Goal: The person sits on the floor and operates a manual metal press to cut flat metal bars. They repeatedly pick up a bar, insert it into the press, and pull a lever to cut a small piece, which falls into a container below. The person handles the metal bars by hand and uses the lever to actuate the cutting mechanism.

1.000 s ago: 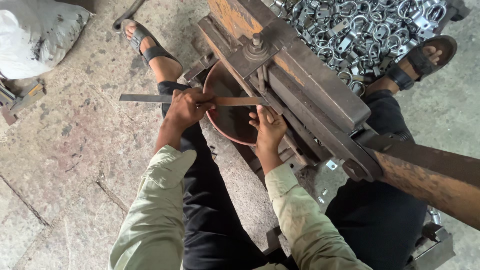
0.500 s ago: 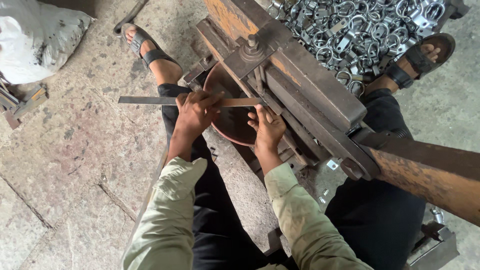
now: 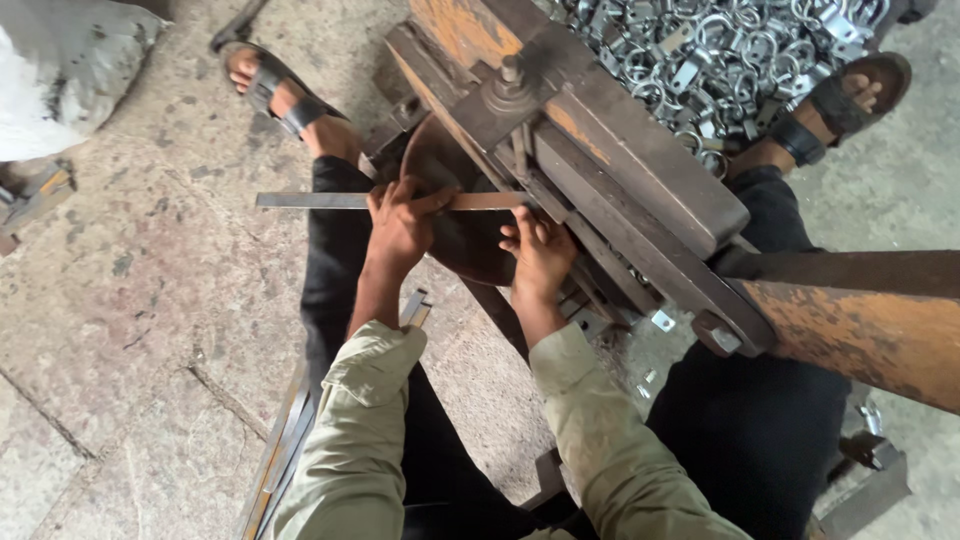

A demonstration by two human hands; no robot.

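Flat metal strip fed into rusty bending machine [image 3: 600,170].
Left hand [image 3: 400,225] grips strip [image 3: 310,200]; right hand [image 3: 540,255] curled on machine's frame; heap of bent metal clamps [image 3: 720,60] behind it; white sack [image 3: 60,70] on floor.

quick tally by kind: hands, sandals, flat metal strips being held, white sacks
hands: 2, left hand and right hand
sandals: 2, one and the other
held metal strip: 1
white sack: 1
total: 6

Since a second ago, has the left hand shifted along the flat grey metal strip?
Cannot tell: the left hand grips the flat grey metal strip at about the same distance from the rusty machine.
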